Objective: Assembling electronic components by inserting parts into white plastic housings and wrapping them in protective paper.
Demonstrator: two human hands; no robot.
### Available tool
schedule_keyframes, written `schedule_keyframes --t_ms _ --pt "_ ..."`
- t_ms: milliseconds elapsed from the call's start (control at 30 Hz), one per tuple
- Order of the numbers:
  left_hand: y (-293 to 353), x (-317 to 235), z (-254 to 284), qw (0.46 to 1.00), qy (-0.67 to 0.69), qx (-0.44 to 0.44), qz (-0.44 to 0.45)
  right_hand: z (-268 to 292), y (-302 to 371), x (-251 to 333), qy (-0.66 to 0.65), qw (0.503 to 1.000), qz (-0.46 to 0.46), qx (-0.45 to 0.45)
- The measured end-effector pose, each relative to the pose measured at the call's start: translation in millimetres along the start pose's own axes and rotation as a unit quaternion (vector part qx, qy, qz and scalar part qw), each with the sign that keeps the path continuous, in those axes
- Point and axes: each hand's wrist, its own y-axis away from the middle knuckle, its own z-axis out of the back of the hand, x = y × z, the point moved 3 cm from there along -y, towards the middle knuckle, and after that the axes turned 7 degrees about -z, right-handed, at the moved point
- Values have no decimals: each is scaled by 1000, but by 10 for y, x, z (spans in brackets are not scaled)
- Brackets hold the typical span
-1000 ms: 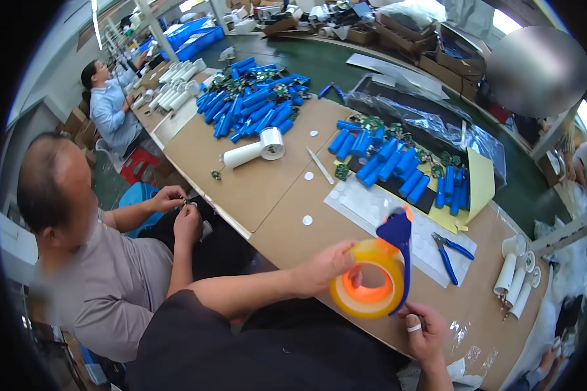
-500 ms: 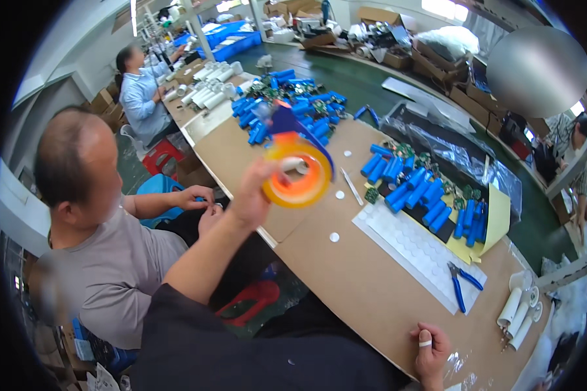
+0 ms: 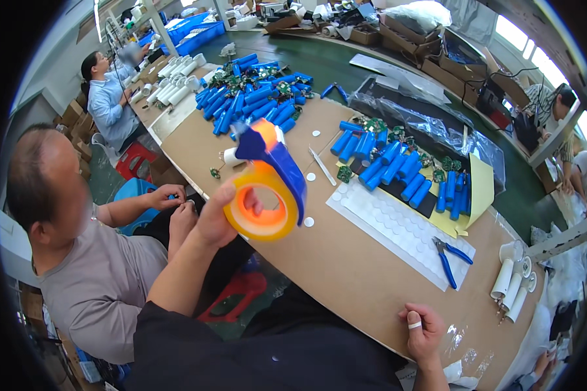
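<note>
My left hand (image 3: 216, 218) holds up a tape dispenser (image 3: 298, 186) with a blue frame and a wide yellow-orange roll. Its fingers grip the roll from the left side, and some reach through the core. Near the table's front edge rests my right hand (image 3: 425, 329), its fingers curled into a loose fist. A white band circles one of its digits, and nothing shows in its grasp. Beyond it lie blue-handled nippers (image 3: 451, 257), partly on a white sheet of round stickers (image 3: 388, 225). Blue cylindrical battery packs (image 3: 398, 163) with green circuit boards lie behind that sheet.
A larger heap of blue battery packs (image 3: 254, 94) covers the table's far left. White tubes (image 3: 514, 287) stand at the right. Tweezers (image 3: 321, 165) and loose white discs lie mid-table. A co-worker in a grey shirt (image 3: 98, 280) sits close at my left; others are farther off.
The tape dispenser in my left hand has moved left and lower and appears less blurred. My view has shifted slightly. My right hand stays at the table edge.
</note>
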Motion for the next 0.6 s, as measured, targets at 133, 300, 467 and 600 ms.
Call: schedule_keyframes --t_ms 133,300,467,600 --pt "-17 -52 74 999 -39 4 -19 2 55 18 2 1000 -7 0" --pt "-133 -383 418 973 -156 -120 -117 -6 49 -14 -28 1000 -10 -9" --pt "-362 -528 1026 899 -270 -226 -261 7 53 -56 -11 1000 -7 -22" --pt "-362 -628 1626 753 -548 -288 -225 2 32 -110 -7 1000 7 -22"
